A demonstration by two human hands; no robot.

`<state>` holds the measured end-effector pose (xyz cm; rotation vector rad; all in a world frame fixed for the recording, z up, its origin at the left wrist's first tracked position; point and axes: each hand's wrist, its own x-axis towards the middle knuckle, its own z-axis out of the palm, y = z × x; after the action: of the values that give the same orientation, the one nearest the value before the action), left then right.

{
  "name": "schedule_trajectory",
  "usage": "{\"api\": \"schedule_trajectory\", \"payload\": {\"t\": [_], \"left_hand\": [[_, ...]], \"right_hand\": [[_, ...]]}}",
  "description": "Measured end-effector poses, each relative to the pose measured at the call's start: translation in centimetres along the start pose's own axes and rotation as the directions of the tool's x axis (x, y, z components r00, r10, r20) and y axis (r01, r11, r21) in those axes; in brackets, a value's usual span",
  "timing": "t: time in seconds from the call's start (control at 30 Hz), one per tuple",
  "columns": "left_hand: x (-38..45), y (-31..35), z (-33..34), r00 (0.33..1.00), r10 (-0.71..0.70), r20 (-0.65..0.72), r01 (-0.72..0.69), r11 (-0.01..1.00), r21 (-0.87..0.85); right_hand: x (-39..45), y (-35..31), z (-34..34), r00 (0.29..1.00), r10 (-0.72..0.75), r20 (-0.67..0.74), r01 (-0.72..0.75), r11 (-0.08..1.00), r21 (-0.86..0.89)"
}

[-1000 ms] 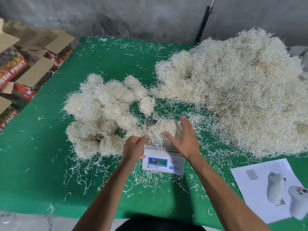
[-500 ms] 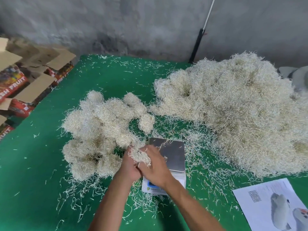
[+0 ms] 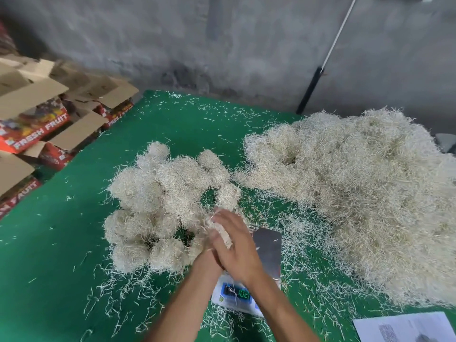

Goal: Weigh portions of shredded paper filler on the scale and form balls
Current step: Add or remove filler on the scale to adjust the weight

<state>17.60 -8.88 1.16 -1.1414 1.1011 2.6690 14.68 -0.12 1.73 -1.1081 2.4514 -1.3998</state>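
From the head camera, looking down, two bare hands meet over a green worktop [image 3: 74, 243]. The right hand [image 3: 237, 245] lies on top with its fingers laid flat. The left hand [image 3: 207, 257] is under it and mostly hidden. Between the two palms sits a small wad of shredded paper [image 3: 219, 230]. Both hands press on it, so each grip is flat against the wad. I cannot tell how the left fingers bend.

The wad is up in the hands, just past the left edge of the scale [image 3: 246, 287]. The shiny metal plate [image 3: 269, 250] of the scale has only a few stray strips on it. The little screen [image 3: 238, 293] at the front glows with green numbers, but they are too blurry to read.

To the left of the hands sits a bunch of finished paper balls [image 3: 160, 201], all bumped up against each other. To the right is a big loose heap of shredded paper [image 3: 357, 198]. Thin strips lie all over the green cloth.

At the near right corner lies a printed sheet of paper [image 3: 404, 327]. Off the left side of the worktop are open cardboard boxes [image 3: 34, 114] with "FRESH FRUIT" on them. A pole [image 3: 318, 77], white above and black below, leans on the grey wall [image 3: 222, 40] behind.
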Motion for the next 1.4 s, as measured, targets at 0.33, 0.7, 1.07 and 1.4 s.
{"api": "schedule_trajectory", "payload": {"t": [0.33, 0.7, 1.07, 1.4], "left_hand": [[-1.2, 1.2, -1.6, 0.999, 0.048, -0.022, -0.039, 0.951, 0.308], [-2.0, 2.2, -3.3, 1.0, -0.019, 0.014, 0.02, 0.995, -0.103], [-0.7, 3.0, -7.3, 0.973, -0.105, 0.208, 0.17, 0.93, -0.326], [0.4, 4.0, -11.3, 0.976, -0.087, 0.201, 0.172, 0.873, -0.457]], "right_hand": [[1.1, -1.7, 0.9, 0.981, -0.191, 0.009, 0.191, 0.982, 0.003], [3.9, -3.2, 2.8, 0.995, 0.027, 0.099, -0.033, 0.997, 0.065], [4.9, -2.2, 6.0, 0.972, -0.19, 0.136, 0.205, 0.974, -0.101], [3.8, 1.4, 10.2, 0.981, -0.135, 0.137, 0.159, 0.971, -0.176]]}}
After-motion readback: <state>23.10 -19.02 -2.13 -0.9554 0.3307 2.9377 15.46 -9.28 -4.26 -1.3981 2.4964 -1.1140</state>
